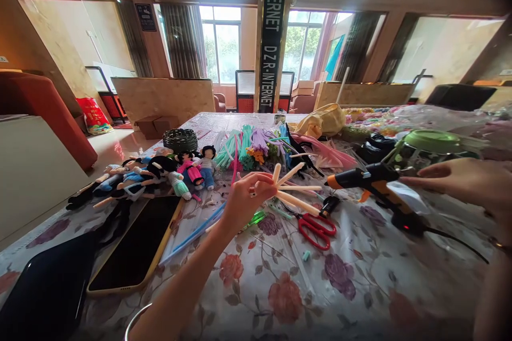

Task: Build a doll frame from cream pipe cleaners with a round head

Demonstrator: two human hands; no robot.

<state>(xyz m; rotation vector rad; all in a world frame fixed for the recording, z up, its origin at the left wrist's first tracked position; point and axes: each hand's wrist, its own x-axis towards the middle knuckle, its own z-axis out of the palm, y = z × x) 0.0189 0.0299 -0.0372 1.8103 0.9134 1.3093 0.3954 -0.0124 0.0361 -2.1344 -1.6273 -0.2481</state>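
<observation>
My left hand [253, 192] pinches a bunch of peach pipe cleaners [298, 201], whose ends fan out to the right. At the right, my right hand [460, 181] has its fingers stretched toward the rear of a black and orange hot glue gun [378, 184]. They look apart from each other, and that hand holds nothing I can see. The glue gun stands on the table with its nozzle to the left and a red light lit at its base. Red-handled scissors [316, 230] lie below the pipe cleaners, beside a small green piece [306, 256].
Bundles of coloured pipe cleaners [246, 146] lie behind my left hand. Several small dolls [192, 168] and a dark wire basket [180, 140] are to the left, near two phones [136, 248]. A green-lidded container [430, 141] stands behind my right hand. The glue gun's cord [460, 240] trails right.
</observation>
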